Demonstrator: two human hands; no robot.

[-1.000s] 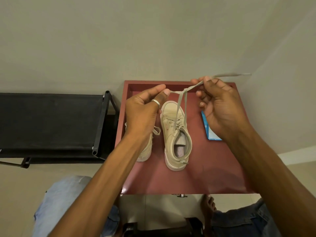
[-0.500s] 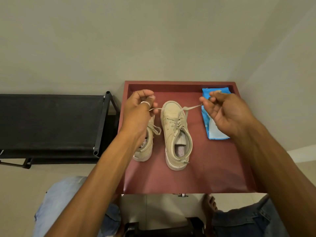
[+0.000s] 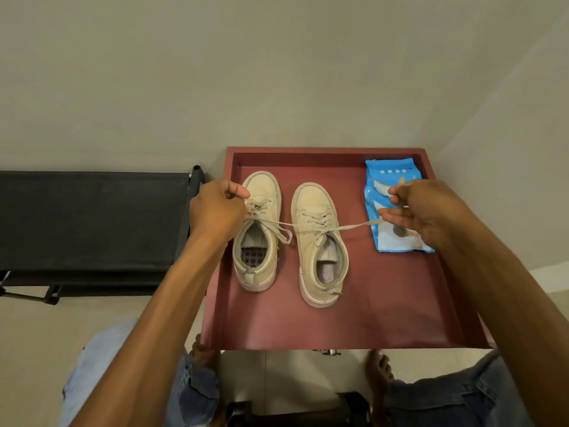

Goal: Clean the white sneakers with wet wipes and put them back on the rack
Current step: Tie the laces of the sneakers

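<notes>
A red rimmed table (image 3: 385, 309) and a black rack (image 3: 92, 217) stand against beige walls (image 3: 246, 72) on pale floor (image 3: 30, 334).

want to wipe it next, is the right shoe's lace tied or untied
Untied, no bow. The lace stretches sideways from the right shoe, one end pinched in the left hand, the other in the right hand.

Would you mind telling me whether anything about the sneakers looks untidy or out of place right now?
Yes: the right sneaker is untied. Its lace is stretched sideways between the left hand and the right hand, crossing over the left sneaker. Nothing looks spilled or damaged.
</notes>
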